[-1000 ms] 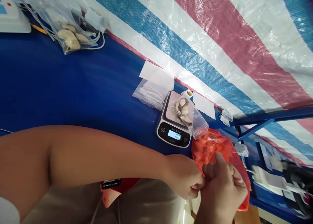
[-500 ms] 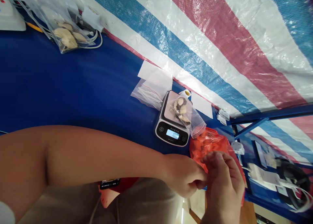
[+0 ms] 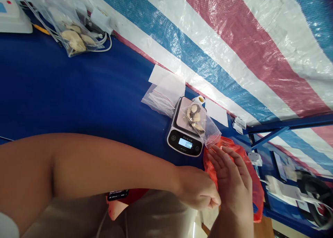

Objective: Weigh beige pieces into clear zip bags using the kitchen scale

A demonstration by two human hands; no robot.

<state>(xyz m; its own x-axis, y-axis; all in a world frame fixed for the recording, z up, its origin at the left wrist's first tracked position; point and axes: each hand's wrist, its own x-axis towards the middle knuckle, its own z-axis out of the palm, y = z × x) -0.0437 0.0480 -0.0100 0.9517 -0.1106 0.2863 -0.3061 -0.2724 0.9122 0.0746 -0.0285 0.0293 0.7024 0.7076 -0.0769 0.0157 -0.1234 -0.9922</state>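
Observation:
My right hand lies open, fingers stretched flat on an orange plastic bag at the blue table's edge. My left hand is curled closed beside it, against the bag's near edge and my right palm; what it pinches is hidden. Just beyond my right fingertips, a small digital scale with a lit display carries a clear zip bag of dried slices, which hangs over the scale's side toward the orange bag.
Empty clear zip bags and white paper slips lie behind the scale on the blue table. Another clear bag of pale slices, cables and a white device sit far left. A striped tarp backs the table.
My right hand has opened from a closed grip and spread flat over the orange bag, reaching toward the scale. My left hand stays curled in nearly the same place.

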